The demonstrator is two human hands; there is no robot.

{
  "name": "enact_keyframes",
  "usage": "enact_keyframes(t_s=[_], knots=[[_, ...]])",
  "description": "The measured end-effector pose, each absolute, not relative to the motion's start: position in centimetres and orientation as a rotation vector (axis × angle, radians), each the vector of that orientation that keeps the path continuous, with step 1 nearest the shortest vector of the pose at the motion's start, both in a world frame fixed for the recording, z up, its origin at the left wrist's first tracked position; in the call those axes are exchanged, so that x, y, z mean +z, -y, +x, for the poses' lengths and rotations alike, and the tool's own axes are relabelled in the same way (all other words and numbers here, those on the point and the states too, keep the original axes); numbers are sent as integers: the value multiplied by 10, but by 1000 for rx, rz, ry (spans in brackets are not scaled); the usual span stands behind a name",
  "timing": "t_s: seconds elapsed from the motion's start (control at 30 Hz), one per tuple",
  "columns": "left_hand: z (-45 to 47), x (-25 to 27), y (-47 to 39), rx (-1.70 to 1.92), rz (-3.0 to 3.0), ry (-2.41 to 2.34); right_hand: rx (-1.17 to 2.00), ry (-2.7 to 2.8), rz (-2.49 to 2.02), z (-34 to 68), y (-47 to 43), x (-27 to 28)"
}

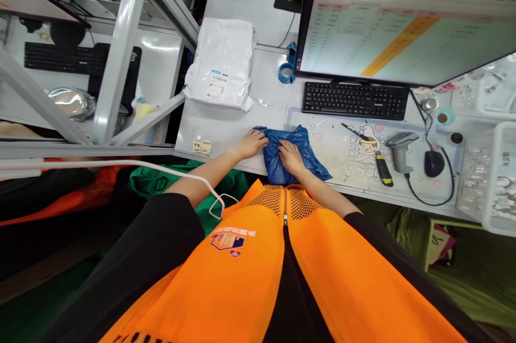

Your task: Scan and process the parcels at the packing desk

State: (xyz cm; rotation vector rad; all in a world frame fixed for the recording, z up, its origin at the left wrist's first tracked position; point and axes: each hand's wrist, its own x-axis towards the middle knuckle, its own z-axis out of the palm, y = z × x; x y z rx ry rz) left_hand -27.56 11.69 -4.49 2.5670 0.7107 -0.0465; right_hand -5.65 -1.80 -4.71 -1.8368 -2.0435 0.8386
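Spreading toward four o'clock from left hand [250, 144], blue plastic bag [307, 150] lies on bench [226, 127]; right hand [292, 157] nearer its middle; fingers [283, 145] of both bent onto it, pinch unclear.

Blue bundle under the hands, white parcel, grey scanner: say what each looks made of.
Blue bundle: probably thin, slightly glossy plastic film, given its shiny creases.
White parcel: apparently plastic film with a soft sheen, judging by its puckered edges.
Grey scanner: likely moulded plastic, fairly matt, from its smooth, rigid-looking curves.
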Motion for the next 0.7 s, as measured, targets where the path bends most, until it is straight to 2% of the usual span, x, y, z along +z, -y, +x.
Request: enact_keyframes(t_s=[0.23, 0.33, 0.43, 0.57, 0.7], knots=[[-254, -30, -114, 76, 2550, -970, 835, 1944, -1802, -60, 16, -32], [-249, -20, -93, 178, 2524, -882, 737, 1795, -1810, -33, 44, -10], [-239, -15, -71, 214, 2454, -694, 662, 1410, -2019, 17, 92, 7], [-206, -25, -54, 128, 2404, -532, 865, 887, -2223, 66, 149, 10], [-171, -42, -50, 116, 2420, -583, 1045, 848, -2194, 58, 165, -3]])
